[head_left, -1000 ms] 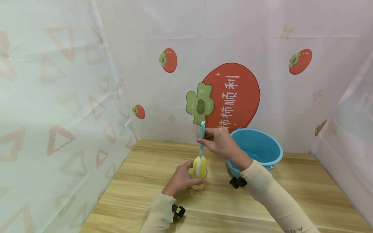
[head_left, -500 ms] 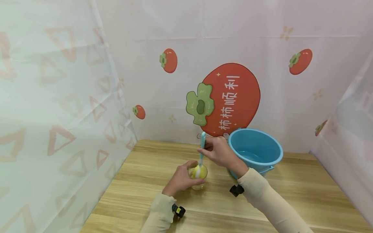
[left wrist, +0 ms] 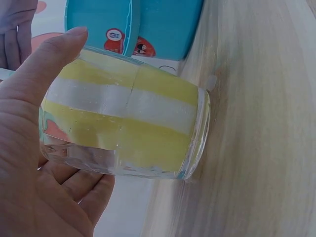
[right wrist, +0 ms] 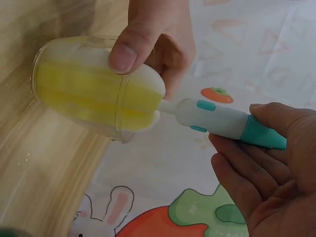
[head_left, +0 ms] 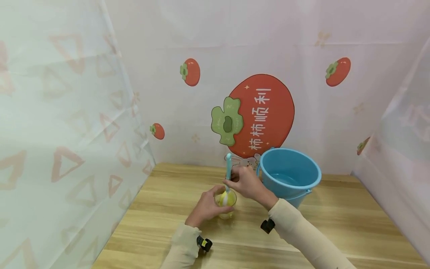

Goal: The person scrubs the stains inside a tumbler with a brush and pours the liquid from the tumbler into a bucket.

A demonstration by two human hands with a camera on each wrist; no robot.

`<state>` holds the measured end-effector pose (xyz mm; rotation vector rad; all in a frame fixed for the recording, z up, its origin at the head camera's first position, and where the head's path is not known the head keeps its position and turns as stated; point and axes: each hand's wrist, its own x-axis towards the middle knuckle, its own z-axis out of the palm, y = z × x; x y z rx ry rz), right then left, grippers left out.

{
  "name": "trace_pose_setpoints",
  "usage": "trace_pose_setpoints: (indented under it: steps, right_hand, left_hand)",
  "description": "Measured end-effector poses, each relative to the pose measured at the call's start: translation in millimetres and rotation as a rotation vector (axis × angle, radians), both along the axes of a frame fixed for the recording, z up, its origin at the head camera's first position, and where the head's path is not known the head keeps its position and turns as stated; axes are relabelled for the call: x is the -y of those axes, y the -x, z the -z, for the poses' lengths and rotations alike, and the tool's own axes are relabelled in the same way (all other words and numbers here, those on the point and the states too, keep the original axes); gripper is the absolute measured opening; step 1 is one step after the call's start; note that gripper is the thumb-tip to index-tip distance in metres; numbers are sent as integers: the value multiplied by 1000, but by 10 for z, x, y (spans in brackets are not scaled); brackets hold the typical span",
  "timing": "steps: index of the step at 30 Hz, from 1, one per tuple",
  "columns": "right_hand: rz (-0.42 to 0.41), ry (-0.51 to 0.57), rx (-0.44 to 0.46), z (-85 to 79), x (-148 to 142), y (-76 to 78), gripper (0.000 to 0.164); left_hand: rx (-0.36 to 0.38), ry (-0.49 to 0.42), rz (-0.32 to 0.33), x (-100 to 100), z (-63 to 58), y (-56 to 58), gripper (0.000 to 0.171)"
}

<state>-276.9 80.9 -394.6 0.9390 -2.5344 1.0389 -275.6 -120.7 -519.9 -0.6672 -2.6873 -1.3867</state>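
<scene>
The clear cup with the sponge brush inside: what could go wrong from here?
The cup might slip: small drops seem to dot its wall, and the left hand grips it between thumb and fingers.
It might also tip if the right hand pushes the brush handle sideways, since the sponge nearly fills it.
Lastly, the right forearm reaches in close by the blue bucket in the head view, so a careless swing could perhaps bump it.
</scene>
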Motion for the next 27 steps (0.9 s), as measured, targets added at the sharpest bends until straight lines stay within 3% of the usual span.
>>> trace_pose_setpoints:
  steps: [4, 10, 15, 18, 24, 27]
  right_hand:
    - [-13, -3, -14, -73, -7, 6, 10]
    - [11, 7, -48, -383, -50, -5, 12]
    - [15, 21, -45, -563, -48, -15, 17]
    - [1, 13, -56, -504, -41, 4, 15]
    - [1, -13, -34, -211, -41, 46, 10]
    - [-4, -23, -36, -206, -44, 38, 10]
  left_hand:
    - [12, -2, 3, 8, -6, -3, 90]
    - [41, -28, 8, 0, -14, -13, 90]
    - [19, -49, 7, 1, -50, -10, 85]
    - [14, -47, 10, 4, -59, 3, 83]
    - [34, -15, 2, 9, -31, 3, 87]
    - [34, -8, 1, 4, -18, 1, 88]
